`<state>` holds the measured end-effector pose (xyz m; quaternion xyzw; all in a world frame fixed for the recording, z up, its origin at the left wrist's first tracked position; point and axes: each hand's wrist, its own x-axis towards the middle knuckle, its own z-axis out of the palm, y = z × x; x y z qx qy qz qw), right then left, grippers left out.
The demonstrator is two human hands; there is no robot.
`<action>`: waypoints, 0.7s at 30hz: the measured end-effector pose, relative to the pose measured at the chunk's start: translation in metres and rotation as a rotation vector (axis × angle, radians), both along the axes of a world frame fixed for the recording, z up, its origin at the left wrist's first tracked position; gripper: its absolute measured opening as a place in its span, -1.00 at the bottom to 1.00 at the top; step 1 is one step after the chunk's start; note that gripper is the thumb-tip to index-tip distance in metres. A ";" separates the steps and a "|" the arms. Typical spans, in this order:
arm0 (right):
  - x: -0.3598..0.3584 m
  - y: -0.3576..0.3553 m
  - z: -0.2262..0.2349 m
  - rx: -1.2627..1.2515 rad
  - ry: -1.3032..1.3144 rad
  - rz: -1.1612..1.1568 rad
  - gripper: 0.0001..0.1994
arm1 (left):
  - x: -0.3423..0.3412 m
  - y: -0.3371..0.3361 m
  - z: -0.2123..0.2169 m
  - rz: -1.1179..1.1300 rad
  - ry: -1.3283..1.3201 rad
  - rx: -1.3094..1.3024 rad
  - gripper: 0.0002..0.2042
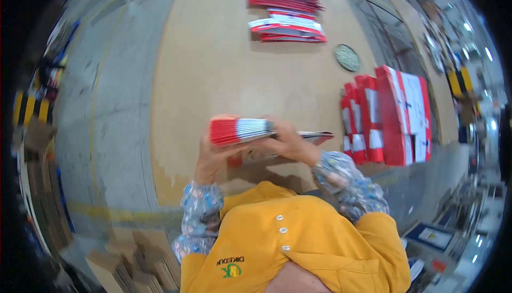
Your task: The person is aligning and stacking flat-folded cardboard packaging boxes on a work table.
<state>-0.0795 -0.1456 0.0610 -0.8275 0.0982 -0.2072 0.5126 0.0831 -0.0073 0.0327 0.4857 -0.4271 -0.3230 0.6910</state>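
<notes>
Above the near edge of the table, a thick stack of thin red-and-white printed pieces is held between both hands, its layered edges facing up. My left hand is closed round its left end, the fingers partly under it. At the right end, my right hand grips the stack. Below and behind that hand shows a flat printed piece with a dark edge; whether it belongs to the stack I cannot tell. Patterned sleeve covers are on both forearms.
Red-and-white bundles stand side by side at the table's right edge. A round green dish lies beyond them. More red-and-white packets are piled at the far end of the wooden table. Flattened brown cartons are at lower left.
</notes>
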 end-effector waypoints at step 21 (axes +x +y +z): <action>-0.114 -0.027 0.111 -0.208 -0.142 -0.862 -0.54 | -0.024 0.026 -0.018 -0.014 0.653 0.286 -0.31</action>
